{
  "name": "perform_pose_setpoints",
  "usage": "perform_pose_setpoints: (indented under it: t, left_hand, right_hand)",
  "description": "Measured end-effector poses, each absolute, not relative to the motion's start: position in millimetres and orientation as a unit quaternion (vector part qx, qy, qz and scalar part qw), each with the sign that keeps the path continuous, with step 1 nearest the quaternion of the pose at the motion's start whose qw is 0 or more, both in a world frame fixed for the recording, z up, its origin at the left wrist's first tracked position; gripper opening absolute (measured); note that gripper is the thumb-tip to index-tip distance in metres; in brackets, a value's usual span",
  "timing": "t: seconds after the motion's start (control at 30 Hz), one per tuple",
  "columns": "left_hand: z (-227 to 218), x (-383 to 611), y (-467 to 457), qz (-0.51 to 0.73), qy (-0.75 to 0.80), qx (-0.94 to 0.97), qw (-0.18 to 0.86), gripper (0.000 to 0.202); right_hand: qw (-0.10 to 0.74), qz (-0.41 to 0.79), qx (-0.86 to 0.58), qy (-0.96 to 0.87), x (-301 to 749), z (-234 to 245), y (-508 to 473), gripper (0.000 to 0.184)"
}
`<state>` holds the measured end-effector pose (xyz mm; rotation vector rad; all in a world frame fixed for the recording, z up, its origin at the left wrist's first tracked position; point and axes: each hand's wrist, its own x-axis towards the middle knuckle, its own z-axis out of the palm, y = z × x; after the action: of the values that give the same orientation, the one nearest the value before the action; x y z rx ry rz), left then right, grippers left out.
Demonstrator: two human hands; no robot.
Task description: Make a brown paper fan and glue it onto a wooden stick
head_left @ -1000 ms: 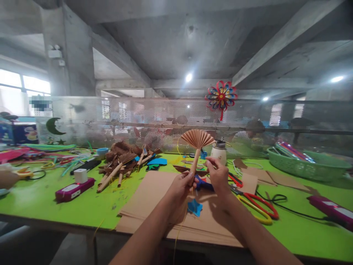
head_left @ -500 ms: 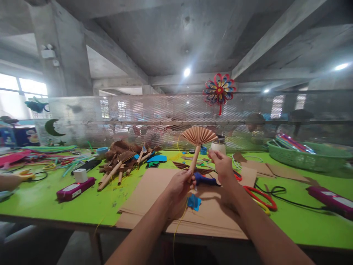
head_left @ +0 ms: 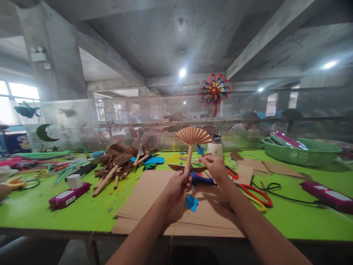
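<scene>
My left hand (head_left: 176, 187) is wrapped round the rolled-paper handle of a pleated brown paper fan (head_left: 193, 136), which stands upright with its folds spread. To the right of the handle, my right hand (head_left: 214, 167) is closed in a pinch; anything between its fingertips is too small to make out. Below my left hand are a blue piece (head_left: 191, 202) and a thin yellow string (head_left: 174, 232) that trails past the table edge. A stack of brown paper sheets (head_left: 146, 191) lies under both hands. Behind them a dark blue tool (head_left: 202, 179), partly hidden, rests beside another dark pleated piece.
Left of the paper is a heap of brown paper fans and rolls (head_left: 117, 165), near a purple power strip (head_left: 70, 195). Red-handled scissors (head_left: 257, 195), a black cable (head_left: 292, 198) and a green basket (head_left: 300, 154) are on the right. Another person's hand (head_left: 4, 189) shows at far left.
The camera view has shifted slightly, so the scene sits a little further left. My right hand has come slightly lower beside the handle; my left hand keeps its hold on the fan.
</scene>
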<state>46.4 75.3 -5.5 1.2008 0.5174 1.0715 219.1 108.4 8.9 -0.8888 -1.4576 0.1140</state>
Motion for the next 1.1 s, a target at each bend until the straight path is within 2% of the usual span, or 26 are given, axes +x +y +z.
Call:
perform_pose_setpoints:
  t: [0.13,0.3,0.47,0.57,0.7,0.8,0.9,1.03,1.1]
  left_hand:
    - [-6.3,45.7,77.8,0.486,0.218,0.527,0.663,0.032]
    - [-6.8,44.7,79.2,0.476,0.196,0.526,0.677,0.033]
    - [-6.5,44.1,77.6,0.469,0.194,0.522,0.685,0.031]
    - [-6.0,44.3,76.8,0.471,0.196,0.523,0.683,0.031]
    - [-6.0,44.5,76.7,0.473,0.197,0.517,0.686,0.032]
    - [-6.7,44.3,77.5,0.473,0.197,0.515,0.687,0.031]
    - [-7.6,44.3,78.0,0.47,0.2,0.521,0.684,0.031]
    - [-8.6,45.8,77.1,0.456,0.216,0.539,0.674,0.032]
    - [-9.0,47.0,76.0,0.446,0.23,0.551,0.667,0.032]
  right_hand:
    - [0.62,0.032,-0.393,-0.678,215.7,9.1,105.4,0.028]
    - [0.626,0.053,-0.399,-0.668,211.8,9.0,102.5,0.032]
    - [0.635,0.084,-0.37,-0.672,207.7,8.4,99.3,0.027]
    - [0.67,0.115,-0.38,-0.627,206.2,7.8,99.4,0.025]
    - [0.736,0.153,-0.394,-0.529,208.3,5.9,105.4,0.043]
    - [0.75,0.151,-0.401,-0.505,211.0,4.5,108.7,0.042]
    - [0.763,0.086,-0.408,-0.494,213.9,7.6,104.1,0.036]
    - [0.755,-0.115,-0.382,-0.52,218.9,18.5,90.1,0.023]
    - [0.737,-0.171,-0.368,-0.54,220.8,22.9,85.2,0.018]
